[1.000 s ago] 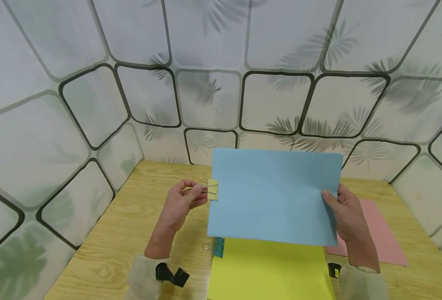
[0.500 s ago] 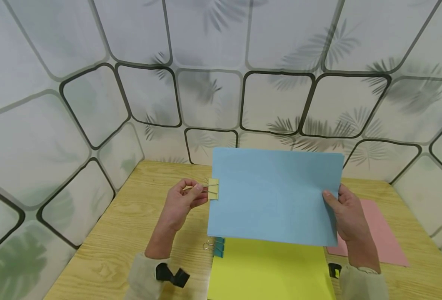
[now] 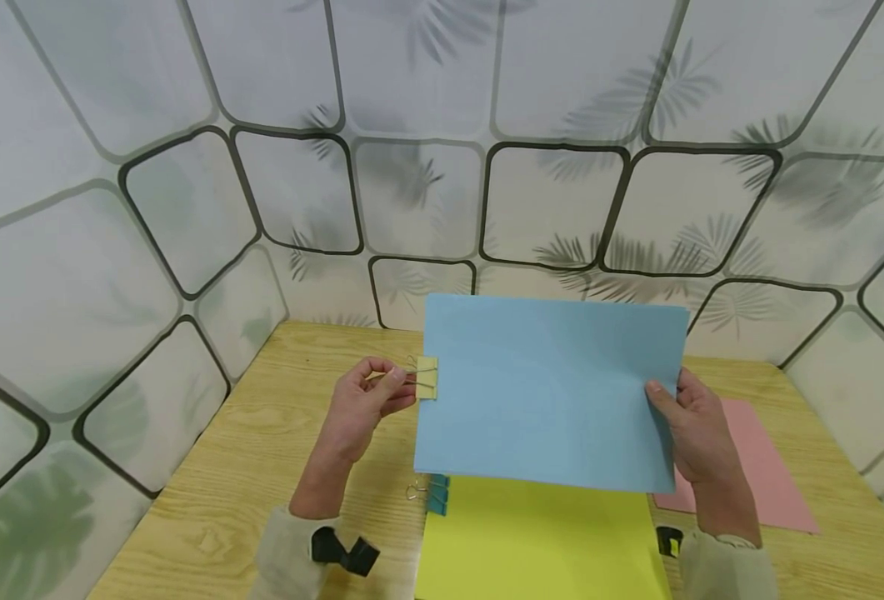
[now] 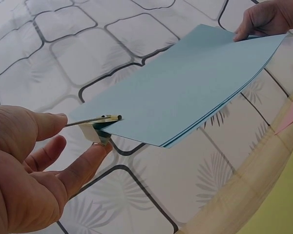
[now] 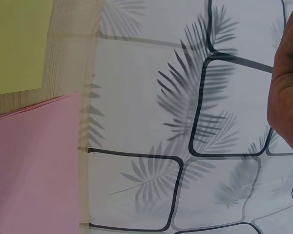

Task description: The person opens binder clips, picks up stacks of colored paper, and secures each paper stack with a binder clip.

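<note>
The yellow clip (image 3: pixel 427 379) straddles the left edge of the blue sheets (image 3: pixel 546 392), which are held up in the air over the yellow sheets (image 3: pixel 546 542); the left hand (image 3: pixel 357 407) pinches its wire handles, thumb on top and fingers below, though how far the clip's mouth is spread I cannot tell; the right hand (image 3: pixel 698 427) grips the opposite edge of the stack, thumb across the face, its other fingers mostly hidden behind; the left wrist view shows the layers slightly fanned along one edge and bowing a little, so it would likely help to even them up, press both handles equally and hold the clip square to the edge, with the right hand giving only light tension; beneath, a teal clip (image 3: pixel 437 495) bites the yellow sheets' left edge; pink sheets (image 3: pixel 764 467) lie rightward on the table (image 3: pixel 262 450).
</note>
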`<state>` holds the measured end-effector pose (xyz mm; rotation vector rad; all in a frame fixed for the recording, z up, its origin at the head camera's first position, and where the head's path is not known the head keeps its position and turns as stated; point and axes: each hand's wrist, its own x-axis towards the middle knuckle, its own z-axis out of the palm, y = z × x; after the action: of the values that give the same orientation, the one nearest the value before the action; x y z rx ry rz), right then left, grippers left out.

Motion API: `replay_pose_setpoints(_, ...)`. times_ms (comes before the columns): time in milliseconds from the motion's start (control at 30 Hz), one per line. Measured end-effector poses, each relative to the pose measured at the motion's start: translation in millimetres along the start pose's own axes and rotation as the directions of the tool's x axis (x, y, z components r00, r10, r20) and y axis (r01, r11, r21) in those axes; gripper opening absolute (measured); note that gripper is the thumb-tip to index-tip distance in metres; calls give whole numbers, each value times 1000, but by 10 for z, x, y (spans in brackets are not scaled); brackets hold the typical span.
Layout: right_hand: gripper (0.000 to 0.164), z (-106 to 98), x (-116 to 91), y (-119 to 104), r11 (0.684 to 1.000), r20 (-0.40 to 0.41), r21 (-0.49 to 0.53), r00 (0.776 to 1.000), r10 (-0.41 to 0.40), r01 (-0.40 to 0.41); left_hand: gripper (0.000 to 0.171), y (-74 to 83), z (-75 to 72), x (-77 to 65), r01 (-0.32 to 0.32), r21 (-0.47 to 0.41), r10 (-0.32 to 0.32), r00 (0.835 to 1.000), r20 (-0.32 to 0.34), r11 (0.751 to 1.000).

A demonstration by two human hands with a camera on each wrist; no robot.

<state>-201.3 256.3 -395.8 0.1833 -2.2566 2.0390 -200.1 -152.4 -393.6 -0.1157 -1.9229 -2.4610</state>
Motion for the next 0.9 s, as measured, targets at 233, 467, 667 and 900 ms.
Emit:
replay_pose_setpoints(233,68,10,-6,1,999,10,21,1000,-26,26,6,-6,20,3,-7,10,7,1000,4,1000)
replay_pose_setpoints(467,68,12,-9,14,999,8,29,1000,-29,29,7,-21,37,7,-6,11,6,1000,0,1000)
replay_pose_setpoints(667,66,35,11,28,998,27,5,998,-58,58,11,-38,34,12,-40,59,41,999,-15,997)
replay_pose_setpoints(900,61,69,33,23,983,0,-146,994,-112,110,40,-61,16,62,-136,272,121,990,73,952)
